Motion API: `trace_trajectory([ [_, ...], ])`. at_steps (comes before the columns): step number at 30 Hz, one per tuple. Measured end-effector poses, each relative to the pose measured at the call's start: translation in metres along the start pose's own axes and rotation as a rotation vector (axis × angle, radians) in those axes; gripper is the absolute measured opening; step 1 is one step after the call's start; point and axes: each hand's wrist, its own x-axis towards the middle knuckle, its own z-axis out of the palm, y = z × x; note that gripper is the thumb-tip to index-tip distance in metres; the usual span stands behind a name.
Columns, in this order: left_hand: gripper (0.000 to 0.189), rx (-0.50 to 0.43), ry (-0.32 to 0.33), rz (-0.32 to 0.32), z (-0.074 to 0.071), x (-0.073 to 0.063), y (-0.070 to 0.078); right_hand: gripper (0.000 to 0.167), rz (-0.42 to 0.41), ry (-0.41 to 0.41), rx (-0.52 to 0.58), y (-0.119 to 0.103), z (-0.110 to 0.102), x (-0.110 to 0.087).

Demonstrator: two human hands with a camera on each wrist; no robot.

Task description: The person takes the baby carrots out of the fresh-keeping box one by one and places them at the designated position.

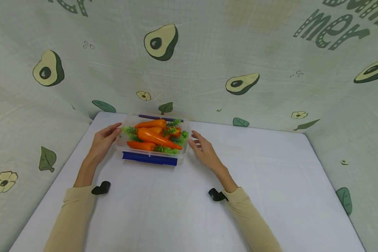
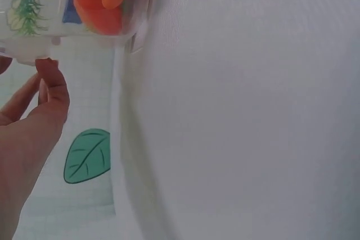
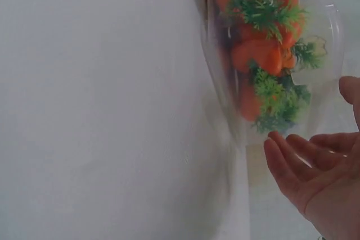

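A clear plastic food box (image 1: 121,146) stands at the table's far left, holding several toy carrots (image 1: 155,137) with green leafy tops (image 1: 166,149). A blue flap (image 1: 149,158) runs along its front side. My left hand (image 1: 103,143) is at the box's left end; in the left wrist view a bent fingertip (image 2: 48,67) meets a translucent tab there. Beside the right end, my right hand (image 1: 207,153) has its fingers spread and loosely bent, holding nothing. In the right wrist view its fingertips (image 3: 271,139) are close to the box wall; contact is unclear.
A white cloth covers the table (image 1: 163,210). Behind and at both sides hangs a pale curtain (image 1: 201,70) printed with avocados and leaves. Black wrist-camera mounts (image 1: 101,188) show at both cuffs. Another blue strip (image 1: 151,117) lies along the box's back edge.
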Motion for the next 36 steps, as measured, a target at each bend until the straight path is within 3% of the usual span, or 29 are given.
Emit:
trace_trajectory([
  [9, 0.070, -0.094, -0.081, -0.127, -0.006, 0.007, -0.005, 0.064, 0.119, -0.001, 0.196, -0.002, 0.003, 0.003],
  [13, 0.069, -0.133, -0.108, -0.143, -0.007, 0.010, -0.006, 0.064, 0.140, 0.010, 0.298, -0.002, 0.003, 0.005],
  [19, 0.070, -0.212, -0.119, -0.174, -0.005, 0.007, -0.002, 0.063, 0.165, 0.018, 0.351, -0.001, 0.003, 0.005],
  [29, 0.071, -0.295, -0.125, -0.176, 0.001, 0.001, -0.001, 0.063, 0.204, 0.019, 0.452, 0.000, -0.004, -0.003],
  [36, 0.072, -0.259, -0.121, -0.147, 0.007, -0.005, 0.001, 0.060, 0.220, 0.024, 0.484, 0.002, -0.009, -0.008],
])
